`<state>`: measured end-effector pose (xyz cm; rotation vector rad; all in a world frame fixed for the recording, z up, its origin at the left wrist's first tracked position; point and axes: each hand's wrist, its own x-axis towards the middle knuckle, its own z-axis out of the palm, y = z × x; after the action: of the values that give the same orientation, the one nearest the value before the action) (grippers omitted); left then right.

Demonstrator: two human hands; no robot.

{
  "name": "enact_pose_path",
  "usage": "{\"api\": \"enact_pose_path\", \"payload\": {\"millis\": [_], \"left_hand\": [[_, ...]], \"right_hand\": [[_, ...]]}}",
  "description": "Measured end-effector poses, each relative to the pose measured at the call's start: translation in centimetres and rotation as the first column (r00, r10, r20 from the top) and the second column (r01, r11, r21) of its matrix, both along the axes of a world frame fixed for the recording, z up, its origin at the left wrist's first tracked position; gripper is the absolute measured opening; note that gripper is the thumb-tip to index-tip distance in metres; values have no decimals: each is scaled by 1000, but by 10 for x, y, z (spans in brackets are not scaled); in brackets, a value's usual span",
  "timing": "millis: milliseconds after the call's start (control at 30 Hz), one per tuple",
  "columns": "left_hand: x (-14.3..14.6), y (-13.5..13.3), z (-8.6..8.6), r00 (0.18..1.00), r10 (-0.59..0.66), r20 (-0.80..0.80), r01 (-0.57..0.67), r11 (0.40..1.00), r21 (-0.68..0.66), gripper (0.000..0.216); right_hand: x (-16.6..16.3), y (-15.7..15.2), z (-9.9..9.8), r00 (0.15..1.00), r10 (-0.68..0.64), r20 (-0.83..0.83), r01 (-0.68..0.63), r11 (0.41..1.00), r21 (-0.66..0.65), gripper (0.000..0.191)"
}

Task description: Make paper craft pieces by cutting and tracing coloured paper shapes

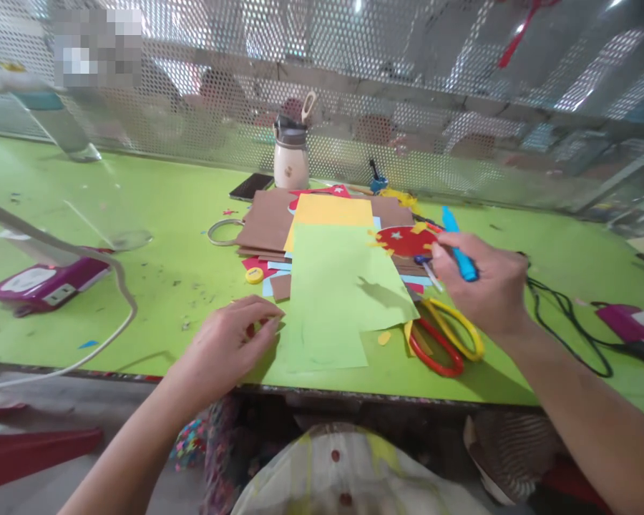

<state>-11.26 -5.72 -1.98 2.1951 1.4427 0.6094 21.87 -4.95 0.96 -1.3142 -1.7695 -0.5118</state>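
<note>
A light green paper sheet (327,293) lies on the green table (155,214) in front of me. My left hand (230,343) rests at the sheet's left edge, fingers curled and pinched on the edge. My right hand (483,282) is to the right of the sheet, closed around a blue pen (460,247) held slanted. Just beyond that hand lies a red paper disc with yellow bits (405,239). Scissors with red and yellow handles (443,340) lie below my right hand.
A stack of brown, yellow and red sheets (300,214) lies behind the green sheet. A white bottle (290,157), a phone (251,186) and a tape ring (222,232) stand further back. Purple devices (48,282) with cables flank both sides. A perforated metal screen (408,86) closes the far edge.
</note>
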Motion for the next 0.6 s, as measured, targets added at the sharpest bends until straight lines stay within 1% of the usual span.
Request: {"api": "enact_pose_path", "payload": {"millis": [67,133,200,233,300,367,433,533,600], "left_hand": [[-1,8,0,994,112,0,-112,994,19,31],[0,13,0,976,216,8,-216,976,13,34],[4,17,-1,961,273,45,-270,961,-61,41],[7,18,-2,956,282,78,-272,955,-123,46],[14,21,-4,945,266,192,-213,942,-258,58],[24,24,-7,920,240,309,-135,936,-325,69],[33,29,-9,913,230,336,-131,947,-292,73],[45,32,-9,940,254,229,-212,958,-193,70],[51,31,-9,948,264,179,-236,958,-163,65]], "right_hand": [[17,4,-4,998,-55,10,55,998,24,15],[29,8,-13,998,-70,1,70,997,-19,16],[35,12,-25,999,-49,-18,48,997,-60,15],[35,13,-31,999,-36,-38,32,996,-85,15],[33,15,-41,996,-14,-89,2,992,-130,16],[29,16,-49,990,-1,-143,-23,986,-166,18],[25,15,-54,982,18,-187,-57,977,-203,17],[18,12,-59,966,42,-254,-104,967,-235,15],[15,9,-62,951,53,-305,-127,965,-231,15]]}}
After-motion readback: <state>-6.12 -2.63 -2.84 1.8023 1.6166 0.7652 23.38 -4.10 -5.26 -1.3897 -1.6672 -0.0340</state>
